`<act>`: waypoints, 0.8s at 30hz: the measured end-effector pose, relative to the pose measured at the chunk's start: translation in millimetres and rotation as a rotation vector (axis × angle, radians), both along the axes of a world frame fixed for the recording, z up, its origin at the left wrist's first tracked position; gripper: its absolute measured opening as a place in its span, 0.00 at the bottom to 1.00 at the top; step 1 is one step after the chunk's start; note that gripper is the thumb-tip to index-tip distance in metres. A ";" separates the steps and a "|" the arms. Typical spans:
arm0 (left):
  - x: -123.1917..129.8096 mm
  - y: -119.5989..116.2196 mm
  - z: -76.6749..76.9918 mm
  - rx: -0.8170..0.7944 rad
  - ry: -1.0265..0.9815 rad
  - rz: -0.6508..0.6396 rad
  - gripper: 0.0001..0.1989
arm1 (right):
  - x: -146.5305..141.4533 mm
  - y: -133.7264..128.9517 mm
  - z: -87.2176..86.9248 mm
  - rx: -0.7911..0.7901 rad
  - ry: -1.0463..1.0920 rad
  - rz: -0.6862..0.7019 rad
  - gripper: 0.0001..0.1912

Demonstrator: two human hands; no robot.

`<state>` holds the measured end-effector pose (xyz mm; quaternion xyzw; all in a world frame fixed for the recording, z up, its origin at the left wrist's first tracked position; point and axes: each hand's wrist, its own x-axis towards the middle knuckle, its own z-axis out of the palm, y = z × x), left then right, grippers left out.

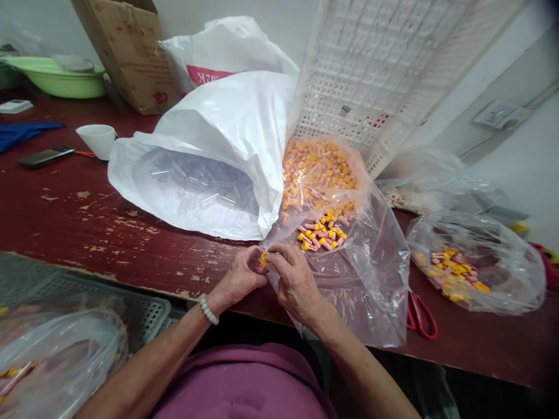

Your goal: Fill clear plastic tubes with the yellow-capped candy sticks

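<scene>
My left hand (239, 279), with a beaded bracelet on its wrist, is closed around a small clear tube (253, 259) at the table's front edge. Against it, the fingers of my right hand (297, 284) pinch a yellow-capped piece with a pink patterned body (262, 265). The piece seems to be at the tube's mouth; my fingers partly hide how far in it sits. Just beyond, a white sack (218, 122) lies open with clear tubes (218, 189) inside. Loose yellow-capped pieces (323, 231) spill from a clear plastic bag (371, 279) beside my right hand.
A white plastic crate (362, 70) leans behind the bag. To the right are another clear bag (502, 267) of pieces and red-handled scissors (423, 317). A white cup (98, 141), phone (46, 156), green basin (65, 81) and cardboard box (131, 58) stand left on the red table (65, 209).
</scene>
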<state>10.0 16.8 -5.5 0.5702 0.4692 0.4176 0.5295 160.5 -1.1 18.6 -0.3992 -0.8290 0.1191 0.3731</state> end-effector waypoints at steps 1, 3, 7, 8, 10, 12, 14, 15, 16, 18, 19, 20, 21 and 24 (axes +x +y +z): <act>-0.3 0.4 -1.9 -0.022 -0.006 0.010 0.15 | 0.6 2.3 -4.1 -0.015 -0.014 0.012 0.25; -1.9 2.6 -4.9 -0.075 -0.014 0.024 0.17 | 8.6 11.0 -9.5 -0.025 0.023 -0.038 0.24; -8.8 7.6 -6.7 -0.148 -0.108 0.029 0.21 | 45.6 38.1 -18.6 -0.014 -0.045 -0.364 0.16; -10.6 7.8 -6.5 -0.146 -0.144 0.021 0.21 | 55.1 44.6 -22.5 -0.037 -0.153 -0.419 0.13; -13.0 6.4 -5.4 -0.136 -0.209 -0.004 0.22 | 69.3 54.7 -32.1 -0.099 -0.381 -0.463 0.10; -13.1 3.5 -3.8 -0.128 -0.259 -0.040 0.23 | 75.9 60.2 -40.1 -0.141 -0.500 -0.478 0.09; -11.4 0.5 -1.9 -0.128 -0.295 -0.077 0.23 | 75.3 60.9 -41.7 -0.163 -0.454 -0.482 0.09; -10.3 -0.6 -1.0 -0.129 -0.305 -0.090 0.23 | 72.6 59.3 -39.2 -0.165 -0.367 -0.481 0.09; -9.2 -1.4 -0.4 -0.128 -0.302 -0.098 0.23 | 68.5 56.3 -34.5 -0.166 -0.241 -0.472 0.09; -7.1 -2.3 -0.4 -0.100 -0.260 -0.108 0.23 | 56.3 46.0 -20.3 -0.196 0.082 -0.414 0.09; -6.2 -2.5 -1.0 -0.071 -0.230 -0.109 0.23 | 48.6 39.2 -12.1 -0.230 0.244 -0.367 0.10; -5.4 -2.5 -2.1 -0.037 -0.199 -0.106 0.23 | 40.2 31.8 -4.5 -0.269 0.385 -0.315 0.11; -4.5 -2.5 -3.4 -0.005 -0.172 -0.104 0.23 | 31.7 24.5 1.9 -0.303 0.491 -0.262 0.11; -2.5 -2.8 -7.3 0.037 -0.127 -0.123 0.23 | 11.2 7.3 9.8 -0.305 0.596 -0.166 0.09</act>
